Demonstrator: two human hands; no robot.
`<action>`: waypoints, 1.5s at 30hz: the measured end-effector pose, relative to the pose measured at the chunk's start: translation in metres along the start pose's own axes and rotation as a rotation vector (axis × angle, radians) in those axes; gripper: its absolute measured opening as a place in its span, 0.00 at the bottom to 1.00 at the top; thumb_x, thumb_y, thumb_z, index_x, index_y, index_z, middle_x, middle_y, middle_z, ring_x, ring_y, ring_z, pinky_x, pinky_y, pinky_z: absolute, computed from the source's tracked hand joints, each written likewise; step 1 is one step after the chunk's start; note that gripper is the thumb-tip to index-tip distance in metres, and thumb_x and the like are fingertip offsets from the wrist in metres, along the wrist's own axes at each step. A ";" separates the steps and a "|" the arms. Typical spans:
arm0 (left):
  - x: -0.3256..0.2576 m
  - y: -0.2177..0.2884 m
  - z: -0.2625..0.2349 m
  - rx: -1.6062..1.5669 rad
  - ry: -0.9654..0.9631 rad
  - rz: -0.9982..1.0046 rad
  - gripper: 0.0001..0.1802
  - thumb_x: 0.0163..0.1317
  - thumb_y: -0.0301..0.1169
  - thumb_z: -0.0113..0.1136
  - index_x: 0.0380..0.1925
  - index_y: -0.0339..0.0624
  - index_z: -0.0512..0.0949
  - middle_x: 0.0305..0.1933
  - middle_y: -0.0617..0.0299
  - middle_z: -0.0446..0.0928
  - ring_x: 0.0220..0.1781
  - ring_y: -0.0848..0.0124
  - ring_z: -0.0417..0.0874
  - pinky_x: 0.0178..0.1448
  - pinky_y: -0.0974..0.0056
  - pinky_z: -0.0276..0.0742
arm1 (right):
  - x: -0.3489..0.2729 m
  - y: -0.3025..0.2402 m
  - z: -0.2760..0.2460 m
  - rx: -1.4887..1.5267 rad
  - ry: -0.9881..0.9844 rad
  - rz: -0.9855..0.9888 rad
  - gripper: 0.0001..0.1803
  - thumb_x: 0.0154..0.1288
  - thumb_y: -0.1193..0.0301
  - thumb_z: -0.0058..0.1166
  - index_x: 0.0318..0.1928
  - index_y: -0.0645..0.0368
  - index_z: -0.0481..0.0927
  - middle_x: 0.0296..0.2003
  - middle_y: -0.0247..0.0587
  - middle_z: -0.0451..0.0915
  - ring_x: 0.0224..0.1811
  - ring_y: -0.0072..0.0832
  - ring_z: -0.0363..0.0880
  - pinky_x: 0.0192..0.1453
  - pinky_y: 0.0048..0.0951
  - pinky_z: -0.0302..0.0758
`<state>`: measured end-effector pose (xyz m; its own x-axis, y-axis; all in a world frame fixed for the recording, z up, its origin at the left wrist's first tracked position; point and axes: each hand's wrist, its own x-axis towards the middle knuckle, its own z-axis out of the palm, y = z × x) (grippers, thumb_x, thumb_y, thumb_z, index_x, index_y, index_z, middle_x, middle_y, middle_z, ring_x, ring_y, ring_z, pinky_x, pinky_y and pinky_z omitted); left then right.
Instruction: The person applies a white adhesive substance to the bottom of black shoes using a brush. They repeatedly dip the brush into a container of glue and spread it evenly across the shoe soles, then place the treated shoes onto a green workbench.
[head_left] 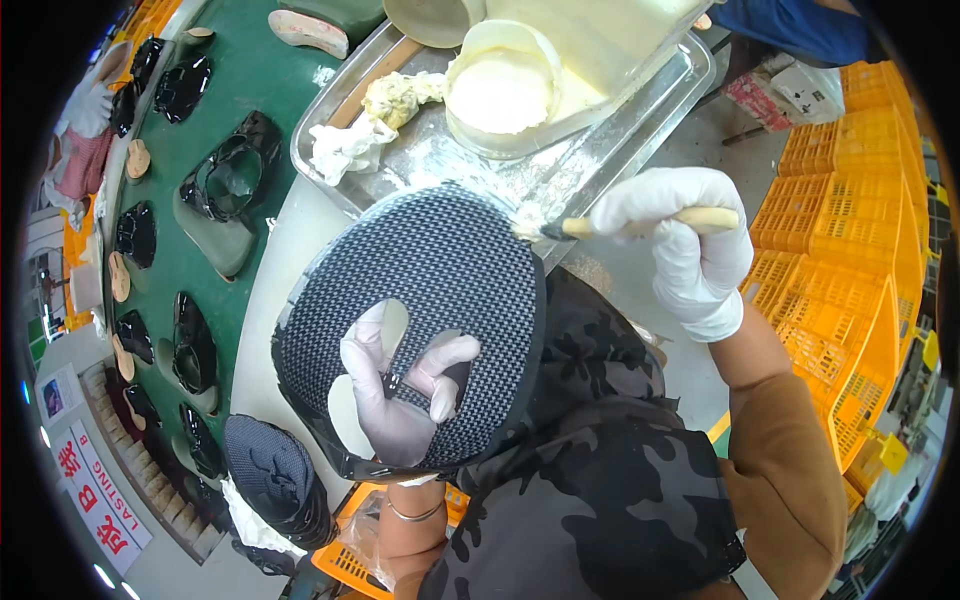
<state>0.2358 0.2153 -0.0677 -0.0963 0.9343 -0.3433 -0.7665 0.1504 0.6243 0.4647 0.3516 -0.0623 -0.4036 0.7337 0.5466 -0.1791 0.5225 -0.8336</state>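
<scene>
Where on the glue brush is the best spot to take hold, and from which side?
Grip the brush on its bare wooden handle, well back from the glue-wet bristles, coming from the right end. The handle lies roughly level with the bristles pointing left at the shoe upper. The right hand grips it that way.

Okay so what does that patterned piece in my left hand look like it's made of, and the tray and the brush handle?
The patterned piece in the left hand looks like woven textile, matte, from its fine checked black-and-grey weave. The tray looks like bare metal, probably steel: grey, reflective, with a rolled rim. The brush handle in the right hand seems to be pale unfinished wood, though its grain is too small to see.
</scene>
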 end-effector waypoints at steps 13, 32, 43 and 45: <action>0.017 0.003 0.023 -0.238 -0.070 0.201 0.22 0.68 0.48 0.36 0.53 0.47 0.64 0.36 0.57 0.65 0.30 0.63 0.72 0.27 0.70 0.73 | 0.024 0.011 0.017 0.154 0.328 -0.094 0.08 0.66 0.79 0.43 0.45 0.66 0.63 0.33 0.45 0.77 0.25 0.17 0.73 0.29 0.17 0.71; 0.049 0.000 0.027 0.232 0.149 0.670 0.35 0.66 0.56 0.33 0.56 0.33 0.58 0.48 0.53 0.64 0.40 0.41 0.79 0.15 0.66 0.79 | 0.023 -0.006 0.015 0.384 0.368 0.378 0.08 0.69 0.72 0.37 0.46 0.58 0.63 0.30 0.46 0.75 0.19 0.20 0.70 0.22 0.16 0.70; 0.058 -0.013 0.017 0.825 0.076 1.057 0.36 0.68 0.54 0.24 0.59 0.33 0.56 0.43 0.16 0.66 0.26 0.51 0.81 0.29 0.68 0.81 | 0.028 -0.005 0.016 0.405 0.248 0.434 0.09 0.68 0.72 0.39 0.47 0.59 0.63 0.29 0.44 0.74 0.22 0.21 0.73 0.21 0.15 0.70; 0.057 -0.018 0.026 0.797 0.105 1.078 0.37 0.67 0.56 0.25 0.58 0.32 0.57 0.42 0.16 0.67 0.28 0.49 0.81 0.28 0.68 0.81 | 0.041 -0.010 0.025 0.394 0.370 0.374 0.09 0.68 0.72 0.40 0.47 0.59 0.63 0.29 0.43 0.75 0.23 0.21 0.73 0.23 0.14 0.70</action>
<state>0.2612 0.2743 -0.0802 -0.4887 0.6812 0.5451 0.2945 -0.4594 0.8380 0.4273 0.3655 -0.0331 -0.1800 0.9726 0.1474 -0.4298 0.0570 -0.9011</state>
